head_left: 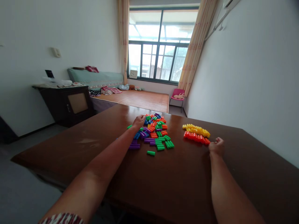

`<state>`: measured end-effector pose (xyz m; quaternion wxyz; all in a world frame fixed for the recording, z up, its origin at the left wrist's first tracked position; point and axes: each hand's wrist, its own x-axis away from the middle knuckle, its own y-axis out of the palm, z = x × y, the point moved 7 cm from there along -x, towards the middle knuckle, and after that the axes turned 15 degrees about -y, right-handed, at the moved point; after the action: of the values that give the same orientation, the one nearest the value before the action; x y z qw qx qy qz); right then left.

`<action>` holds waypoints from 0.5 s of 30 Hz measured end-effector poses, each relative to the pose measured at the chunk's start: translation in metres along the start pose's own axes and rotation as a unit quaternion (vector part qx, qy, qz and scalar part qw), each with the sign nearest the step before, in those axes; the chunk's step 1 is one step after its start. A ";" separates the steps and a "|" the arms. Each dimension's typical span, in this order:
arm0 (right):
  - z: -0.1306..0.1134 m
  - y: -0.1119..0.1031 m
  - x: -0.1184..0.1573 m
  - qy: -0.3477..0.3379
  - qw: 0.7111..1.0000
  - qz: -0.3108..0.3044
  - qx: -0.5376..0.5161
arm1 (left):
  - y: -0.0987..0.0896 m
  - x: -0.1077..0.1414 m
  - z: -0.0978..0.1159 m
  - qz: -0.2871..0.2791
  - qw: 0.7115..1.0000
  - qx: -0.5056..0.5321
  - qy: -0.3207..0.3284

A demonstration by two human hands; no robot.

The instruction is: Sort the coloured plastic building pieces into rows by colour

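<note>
Many small plastic pieces in green, purple, blue and orange lie in a mixed pile (153, 133) at the middle of the brown table (163, 180). My left hand (139, 120) reaches to the far left side of the pile, fingers bent down by blue and green pieces; whether it grips one is too small to tell. On the right, a row of yellow pieces (196, 130) lies behind a row of red-orange pieces (196, 137). My right hand (216, 147) is at the right end of the red-orange row, its fingers curled, with nothing distinct visible in them.
One green piece (151, 153) lies apart in front of the pile. Beyond the table are a bed (140, 98) with cloths on it, a pink chair (177, 94) and a dark cabinet (67, 104) at the left.
</note>
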<state>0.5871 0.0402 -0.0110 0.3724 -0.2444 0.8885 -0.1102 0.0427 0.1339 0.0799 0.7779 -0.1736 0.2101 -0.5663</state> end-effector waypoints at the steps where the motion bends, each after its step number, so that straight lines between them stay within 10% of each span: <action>1: -0.003 -0.001 0.001 -0.007 1.000 0.009 -0.002 | 0.008 -0.007 0.006 -0.008 0.997 -0.080 0.021; 9: -0.021 -0.005 0.004 -0.024 1.000 0.011 -0.015 | 0.060 -0.060 0.015 -0.076 0.958 -0.266 0.070; 15: -0.038 -0.012 0.009 -0.031 1.000 0.007 -0.004 | 0.053 -0.099 0.001 -0.096 0.954 -0.282 0.046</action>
<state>0.5589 0.0258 0.0150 0.3993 -0.2430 0.8787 -0.0968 0.0590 0.2442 0.0667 0.6286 -0.3790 0.3789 -0.5636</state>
